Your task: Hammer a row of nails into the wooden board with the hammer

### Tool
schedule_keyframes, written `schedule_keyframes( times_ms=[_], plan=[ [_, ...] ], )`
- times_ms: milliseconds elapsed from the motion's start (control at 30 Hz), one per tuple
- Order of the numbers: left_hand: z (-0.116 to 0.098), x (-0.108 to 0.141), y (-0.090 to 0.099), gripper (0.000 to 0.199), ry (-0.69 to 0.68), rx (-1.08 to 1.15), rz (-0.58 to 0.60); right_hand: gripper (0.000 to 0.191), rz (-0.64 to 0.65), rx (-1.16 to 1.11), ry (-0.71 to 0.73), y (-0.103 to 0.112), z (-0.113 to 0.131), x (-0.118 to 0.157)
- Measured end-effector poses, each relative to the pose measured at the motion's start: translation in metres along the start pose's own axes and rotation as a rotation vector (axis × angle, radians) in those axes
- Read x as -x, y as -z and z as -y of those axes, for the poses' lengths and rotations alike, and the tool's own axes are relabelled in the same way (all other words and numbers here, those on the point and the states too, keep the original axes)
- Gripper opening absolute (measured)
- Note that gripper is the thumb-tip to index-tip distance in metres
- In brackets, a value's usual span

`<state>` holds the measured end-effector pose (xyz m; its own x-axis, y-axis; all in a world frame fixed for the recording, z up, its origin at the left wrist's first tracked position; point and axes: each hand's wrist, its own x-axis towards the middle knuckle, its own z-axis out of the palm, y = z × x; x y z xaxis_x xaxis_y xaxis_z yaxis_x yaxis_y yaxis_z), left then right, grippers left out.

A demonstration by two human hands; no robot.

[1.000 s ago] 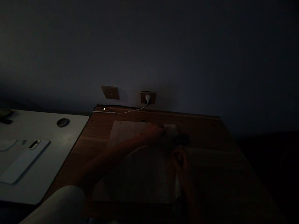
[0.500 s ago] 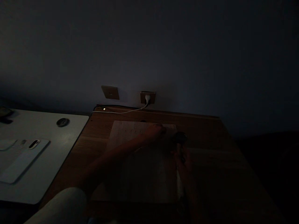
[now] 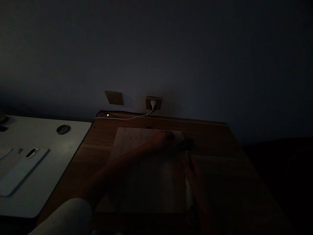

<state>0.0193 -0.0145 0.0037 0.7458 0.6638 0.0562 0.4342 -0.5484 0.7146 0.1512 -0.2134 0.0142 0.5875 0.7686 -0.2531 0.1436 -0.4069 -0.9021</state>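
In dim light, a pale wooden board [image 3: 146,192] lies on the brown wooden table. Along its far part runs a row of several small dark dots [image 3: 141,138], which could be nails or holes. My left hand [image 3: 161,139] rests over the board's far right part, fingers drawn together; what they pinch, if anything, is too dark to see. My right hand [image 3: 193,171] is wrapped round the pale handle of a hammer [image 3: 187,144]. Its dark head lies near the board's right edge, just right of my left hand.
A white table [image 3: 58,160] adjoins on the left, bearing a phone [image 3: 24,169] and a round dark object [image 3: 63,129]. Behind the wooden table, a white plug [image 3: 153,103] sits in a wall socket, its cable [image 3: 127,118] running left along the table's back edge.
The view has shifted slightly left-to-right, so fixed things sit a little further left. My left hand has edged slightly right along the board. The hammer has hardly moved.
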Motion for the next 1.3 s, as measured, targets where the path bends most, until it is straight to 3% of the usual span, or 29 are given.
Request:
schedule_keyframes(
  times_ms=[233,567,933,1300],
  plan=[
    [0.004,-0.001,-0.002,0.036,0.051,0.088,-0.045,0.050,0.155,-0.077,-0.091,0.010,0.036,-0.016],
    [0.009,-0.003,-0.002,0.041,0.090,0.206,-0.064,0.053,0.377,-0.064,-0.089,0.015,0.079,-0.047],
    [0.007,-0.004,0.001,0.034,0.119,0.220,-0.055,0.056,0.369,-0.045,-0.065,0.005,0.066,-0.048],
    [0.011,-0.001,0.000,0.034,0.082,0.274,-0.052,0.057,0.347,-0.017,-0.031,0.007,0.069,-0.039]
  ],
)
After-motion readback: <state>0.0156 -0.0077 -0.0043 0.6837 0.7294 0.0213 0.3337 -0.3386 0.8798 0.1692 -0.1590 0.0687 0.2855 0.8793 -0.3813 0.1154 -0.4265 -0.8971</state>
